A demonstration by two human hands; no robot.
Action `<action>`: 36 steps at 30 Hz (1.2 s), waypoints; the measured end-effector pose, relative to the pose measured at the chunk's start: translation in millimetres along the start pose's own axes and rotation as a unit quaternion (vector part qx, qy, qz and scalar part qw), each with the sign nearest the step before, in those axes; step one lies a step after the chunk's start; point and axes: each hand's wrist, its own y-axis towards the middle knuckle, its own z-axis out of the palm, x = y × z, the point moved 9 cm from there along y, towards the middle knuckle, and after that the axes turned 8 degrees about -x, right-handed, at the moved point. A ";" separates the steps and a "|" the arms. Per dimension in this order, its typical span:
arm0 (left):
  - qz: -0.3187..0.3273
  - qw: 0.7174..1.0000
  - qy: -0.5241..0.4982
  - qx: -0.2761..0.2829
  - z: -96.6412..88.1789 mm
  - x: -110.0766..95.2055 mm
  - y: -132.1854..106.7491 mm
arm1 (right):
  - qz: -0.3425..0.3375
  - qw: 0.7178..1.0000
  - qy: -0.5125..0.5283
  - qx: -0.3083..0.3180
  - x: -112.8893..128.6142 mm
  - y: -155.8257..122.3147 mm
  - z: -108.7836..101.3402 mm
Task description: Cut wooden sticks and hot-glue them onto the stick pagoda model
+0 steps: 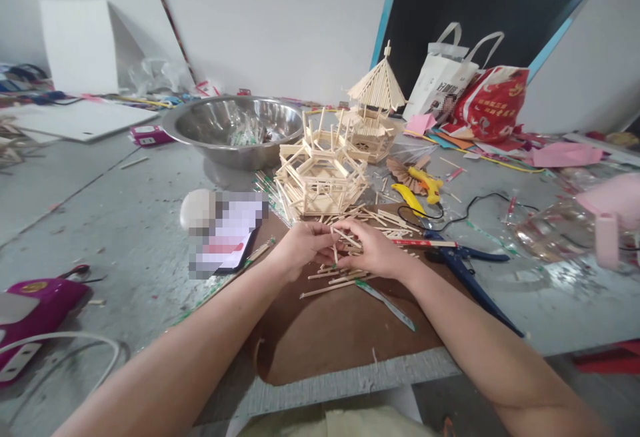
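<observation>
My left hand [306,249] and my right hand [376,250] meet over a brown mat [345,343], fingers pinched around thin wooden sticks [335,250]. One stick stands nearly upright between the fingertips, and another slants toward my right hand. Exactly which fingers grip which stick is partly hidden. Loose sticks [330,287] lie scattered on the mat beneath and around both hands. Just beyond them stands a partly built hexagonal stick frame [323,187] with upright posts. Behind it is a stick pavilion [377,93] with a pointed roof. A narrow plastic wrapper [387,305] lies close to my right hand.
Left of the hands are a phone [227,233] and a white rounded object [197,210]. A steel basin [235,157] stands behind. Blue-handled pliers [465,277] and a yellow glue gun [425,185] with a black cord lie to the right. Bags [493,103] stand farther back.
</observation>
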 end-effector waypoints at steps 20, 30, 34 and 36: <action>0.016 0.999 -0.030 0.016 -0.3 -4.4 0.0 | 0.060 0.984 0.164 0.020 -13.5 -2.6 5.5; 0.005 1.000 -0.025 0.016 3.0 1.8 1.1 | -0.020 0.997 -0.052 -0.056 0.0 -3.4 -4.7; 0.002 0.999 -0.028 0.029 5.8 2.5 0.1 | -0.029 0.995 -0.077 -0.058 -0.3 -3.8 -3.0; 0.002 0.999 -0.027 0.033 6.6 2.4 -0.3 | -0.030 0.995 -0.080 -0.055 -0.6 -3.8 -2.3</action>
